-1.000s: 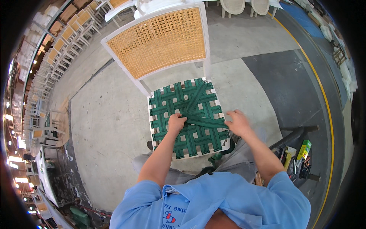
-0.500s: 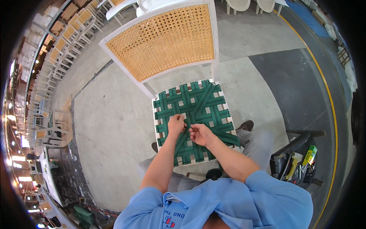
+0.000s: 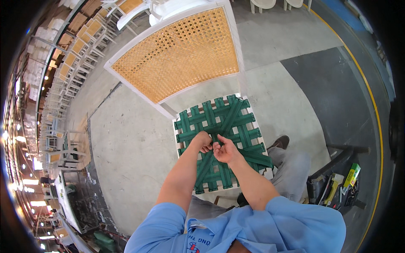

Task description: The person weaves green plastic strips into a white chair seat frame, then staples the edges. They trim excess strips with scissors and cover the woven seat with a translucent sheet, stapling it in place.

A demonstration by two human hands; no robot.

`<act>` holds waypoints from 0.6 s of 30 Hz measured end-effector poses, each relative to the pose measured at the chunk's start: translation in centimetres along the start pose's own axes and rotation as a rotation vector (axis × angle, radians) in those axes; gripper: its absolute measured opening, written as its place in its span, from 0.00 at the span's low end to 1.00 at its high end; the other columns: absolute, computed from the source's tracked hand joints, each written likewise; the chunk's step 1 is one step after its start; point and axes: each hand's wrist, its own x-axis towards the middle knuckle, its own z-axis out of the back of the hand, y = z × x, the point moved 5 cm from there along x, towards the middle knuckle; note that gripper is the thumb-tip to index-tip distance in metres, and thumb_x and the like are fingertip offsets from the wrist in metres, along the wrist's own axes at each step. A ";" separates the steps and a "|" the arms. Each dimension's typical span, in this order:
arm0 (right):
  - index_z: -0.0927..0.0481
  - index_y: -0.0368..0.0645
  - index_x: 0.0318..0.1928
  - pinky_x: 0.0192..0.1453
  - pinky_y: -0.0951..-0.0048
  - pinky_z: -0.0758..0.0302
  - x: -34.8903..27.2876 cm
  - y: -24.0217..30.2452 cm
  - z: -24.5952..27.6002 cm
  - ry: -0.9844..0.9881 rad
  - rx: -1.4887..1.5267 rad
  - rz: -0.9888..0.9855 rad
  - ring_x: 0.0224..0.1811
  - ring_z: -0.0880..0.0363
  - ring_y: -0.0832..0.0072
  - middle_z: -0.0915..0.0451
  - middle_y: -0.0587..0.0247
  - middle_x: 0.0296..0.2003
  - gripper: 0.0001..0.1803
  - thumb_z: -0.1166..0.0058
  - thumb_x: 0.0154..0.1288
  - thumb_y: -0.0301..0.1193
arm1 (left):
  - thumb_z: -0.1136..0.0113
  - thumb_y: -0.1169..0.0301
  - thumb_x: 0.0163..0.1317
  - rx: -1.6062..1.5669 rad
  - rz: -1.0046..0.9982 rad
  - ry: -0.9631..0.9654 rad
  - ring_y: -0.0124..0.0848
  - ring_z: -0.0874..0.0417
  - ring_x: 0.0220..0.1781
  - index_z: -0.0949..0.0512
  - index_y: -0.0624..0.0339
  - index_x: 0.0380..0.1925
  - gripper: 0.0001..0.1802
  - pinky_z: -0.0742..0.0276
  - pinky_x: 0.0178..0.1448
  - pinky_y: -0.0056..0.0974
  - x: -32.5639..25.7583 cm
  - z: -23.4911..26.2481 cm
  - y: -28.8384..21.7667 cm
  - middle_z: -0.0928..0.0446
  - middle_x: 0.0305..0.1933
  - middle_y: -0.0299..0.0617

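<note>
The head view looks down on a person in a light blue shirt (image 3: 270, 227) who sits with a white chair (image 3: 236, 84) pulled up in front of the knees. Both bare forearms come up from the lower edge and meet over the chair seat (image 3: 219, 143), which is a white frame woven with green straps (image 3: 198, 120) running lengthwise, crosswise and diagonally.

The left hand (image 3: 203, 142) is curled near the middle of the seat, its fingers pinched shut on a green strap where the diagonals cross. The right hand (image 3: 227, 151) sits just beside it, touching it, with the thumb and fingers closed on the same strap (image 3: 216, 139); the exact piece of strap between the fingertips is too small to make out clearly. A long diagonal strap (image 3: 230, 118) runs from the hands toward the far right corner of the seat, and another (image 3: 206, 166) runs from under the hands toward the near edge.

The chair back (image 3: 181, 52) stands beyond the seat, a white frame filled with tan woven cane. The chair rests on a grey concrete floor (image 3: 126, 143). The person's grey trouser leg (image 3: 291, 168) and a dark shoe (image 3: 280, 141) show to the right of the seat. Further right, a dark stand holds tools and a green-and-yellow packet (image 3: 351, 175). A yellow line (image 3: 371, 97) curves along the floor on the right. Rows of similar white chairs (image 3: 80, 46) stand stacked along the left side and top.
</note>
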 end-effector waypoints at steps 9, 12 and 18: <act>0.27 0.37 0.53 0.34 0.65 0.18 -4.9 1.4 0.2 -0.235 -0.381 0.313 0.28 0.18 0.70 0.20 0.61 0.29 0.23 0.39 0.70 0.42 | 0.44 0.67 0.69 -0.525 -0.420 -0.340 0.35 0.17 0.23 0.18 0.68 0.36 0.13 0.18 0.26 0.44 -3.0 -1.6 -1.0 0.20 0.23 0.44; 0.32 0.42 0.67 0.41 0.63 0.18 -12.7 2.1 -0.6 -0.333 -1.312 0.619 0.32 0.17 0.64 0.19 0.55 0.35 0.33 0.35 0.65 0.39 | 0.43 0.65 0.70 -0.888 -0.570 -0.675 0.31 0.19 0.22 0.18 0.65 0.35 0.13 0.21 0.28 0.38 -5.5 2.7 5.1 0.22 0.20 0.40; 0.41 0.54 0.76 0.64 0.57 0.26 -23.9 6.6 5.1 -0.773 -2.185 0.906 0.62 0.24 0.48 0.22 0.44 0.53 0.53 0.26 0.51 0.35 | 0.47 0.66 0.77 -0.987 -1.073 -0.681 0.24 0.30 0.26 0.22 0.62 0.34 0.13 0.30 0.36 0.32 -16.6 12.3 2.8 0.29 0.22 0.32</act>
